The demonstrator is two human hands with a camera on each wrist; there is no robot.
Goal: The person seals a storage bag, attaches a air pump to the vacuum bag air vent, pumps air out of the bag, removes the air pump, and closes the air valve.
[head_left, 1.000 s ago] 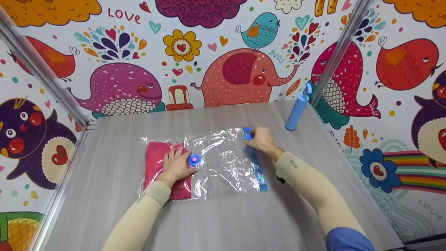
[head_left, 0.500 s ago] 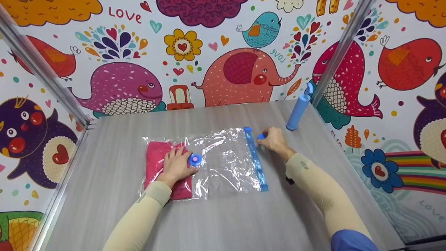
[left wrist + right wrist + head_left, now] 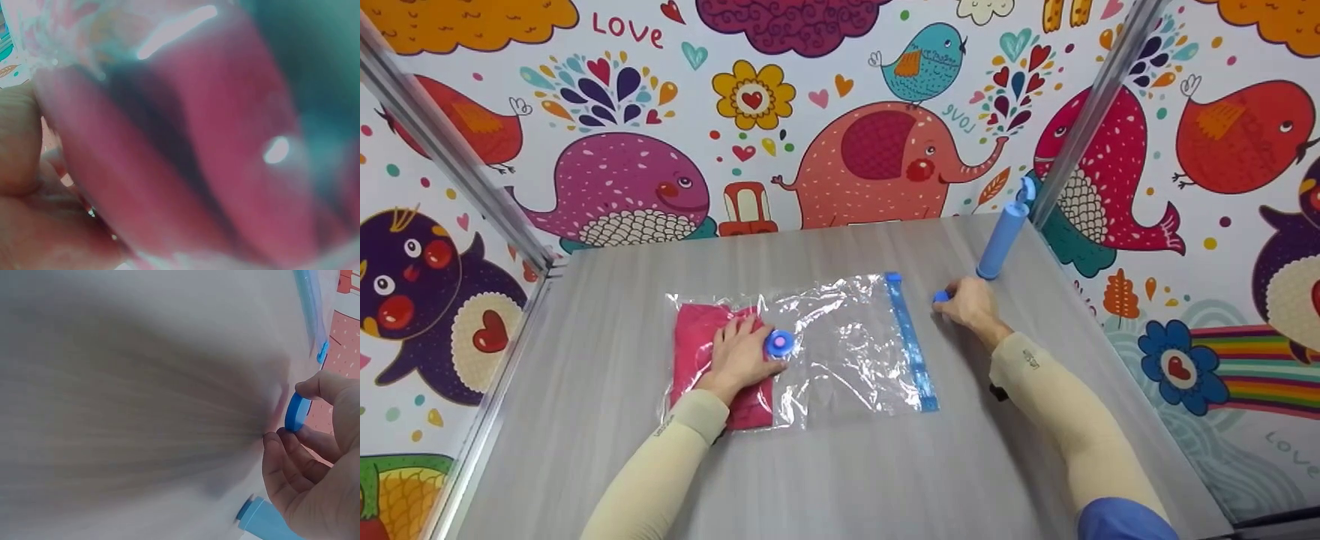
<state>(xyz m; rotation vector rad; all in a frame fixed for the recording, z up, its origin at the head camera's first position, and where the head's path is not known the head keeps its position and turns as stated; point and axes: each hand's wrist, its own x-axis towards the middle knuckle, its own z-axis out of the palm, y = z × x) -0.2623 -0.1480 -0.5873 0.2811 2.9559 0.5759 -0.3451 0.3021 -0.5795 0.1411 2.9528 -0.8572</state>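
Observation:
A clear plastic vacuum bag [image 3: 840, 364] lies flat on the table, with folded pink cloth [image 3: 691, 334] in its left part. My left hand [image 3: 737, 360] rests on the bag over the cloth, fingers straight and thumb beside the round blue valve [image 3: 779, 343] with its pink centre. In the left wrist view the bagged cloth looks blurred and close. My right hand [image 3: 971, 304] pinches a round blue cap [image 3: 298, 412] between thumb and fingers, right of the bag's blue zip strip [image 3: 913, 345]. A blue slider [image 3: 893, 277] sits at the strip's far end.
A blue hand pump [image 3: 1003, 238] stands upright at the table's back right, just beyond my right hand. Cartoon-printed walls [image 3: 825, 75] enclose the back and sides of the grey wooden table [image 3: 840, 487], with metal posts at the corners.
My right hand has moved right from the zip strip's far end, carrying the blue cap off the bag. My left hand and the bag have stayed in place.

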